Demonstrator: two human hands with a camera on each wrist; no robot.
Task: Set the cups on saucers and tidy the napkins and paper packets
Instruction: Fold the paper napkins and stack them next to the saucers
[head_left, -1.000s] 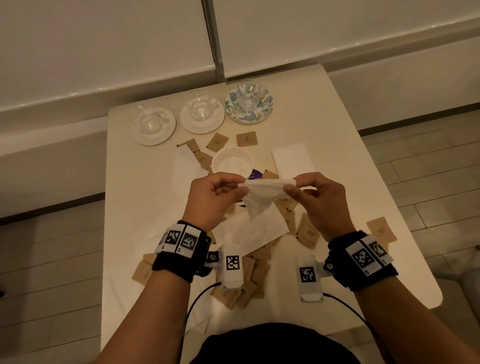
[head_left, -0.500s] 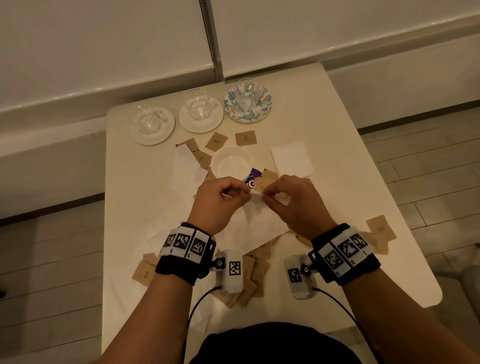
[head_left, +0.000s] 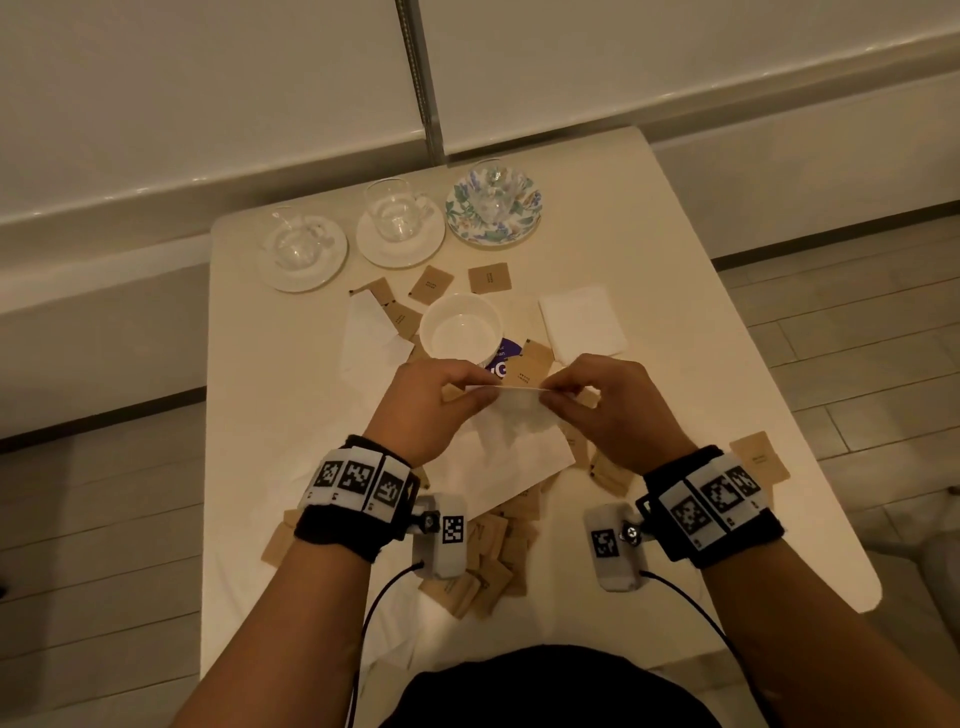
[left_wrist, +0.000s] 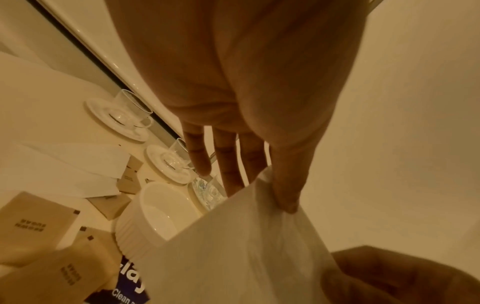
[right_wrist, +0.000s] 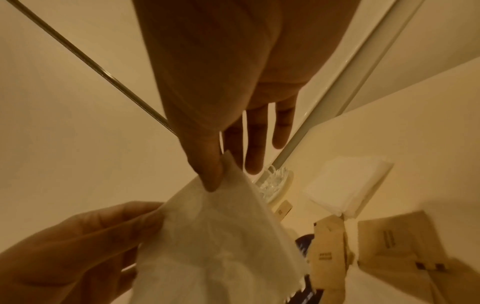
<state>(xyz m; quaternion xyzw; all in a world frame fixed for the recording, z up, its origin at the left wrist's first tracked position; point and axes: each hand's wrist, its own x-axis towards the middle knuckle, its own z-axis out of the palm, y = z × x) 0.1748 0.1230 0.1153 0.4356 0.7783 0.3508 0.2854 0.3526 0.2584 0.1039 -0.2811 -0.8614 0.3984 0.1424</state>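
Both hands hold one white napkin (head_left: 519, 402) above the middle of the table (head_left: 270, 395). My left hand (head_left: 436, 402) pinches its left top corner and my right hand (head_left: 605, 405) pinches the right one. In the wrist views the napkin (left_wrist: 249, 242) (right_wrist: 221, 236) hangs from thumb and forefinger while the other fingers stay straight. Three glass cups stand on saucers at the far edge: two on white saucers (head_left: 301, 249) (head_left: 400, 228), one on a flowered saucer (head_left: 493, 208). Brown paper packets (head_left: 488, 566) lie scattered over the table.
A white bowl (head_left: 462, 330) stands just beyond my hands, with a purple packet (head_left: 501, 358) beside it. A folded napkin stack (head_left: 582, 325) lies to the right, an unfolded napkin (head_left: 366, 338) to the left, another (head_left: 514, 467) under my hands.
The hands have come closer together and lower. The napkin, crumpled and hanging a second ago, is now held by its top edge between them.
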